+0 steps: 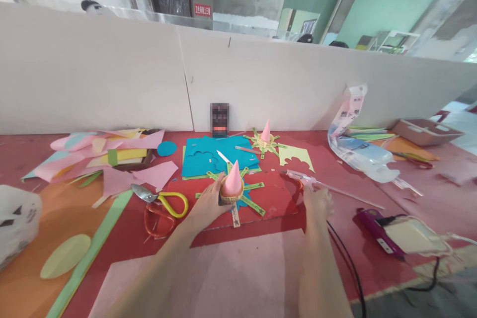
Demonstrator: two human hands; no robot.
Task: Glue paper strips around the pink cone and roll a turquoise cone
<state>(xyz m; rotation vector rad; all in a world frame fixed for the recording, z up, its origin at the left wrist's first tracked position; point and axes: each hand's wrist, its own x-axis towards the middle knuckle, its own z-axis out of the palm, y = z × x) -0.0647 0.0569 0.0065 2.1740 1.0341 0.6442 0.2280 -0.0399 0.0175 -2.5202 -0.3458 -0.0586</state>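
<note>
My left hand (211, 199) is closed on the side of a paper craft (233, 181), a pink cone standing in a small woven basket. Green patterned strips and a bit of blue paper spread out beneath it, over a red sheet (278, 198). To the right, my right hand (316, 201) is wrapped round the handle of a pink and white hot glue gun (300, 177). Its nozzle points left, and a long glue stick (352, 195) trails out behind. Much of the handle is hidden by my fingers. A similar cone craft (266, 139) stands farther back.
Yellow-and-red-handled scissors (173, 203) lie left of my left hand. Blue sheets (197, 159) bear a pen-like white tool (223, 155). Paper scraps (108, 156) pile at the left. A plastic packet (357, 154), purple power strip (378, 236) and black cable (350, 258) are at the right.
</note>
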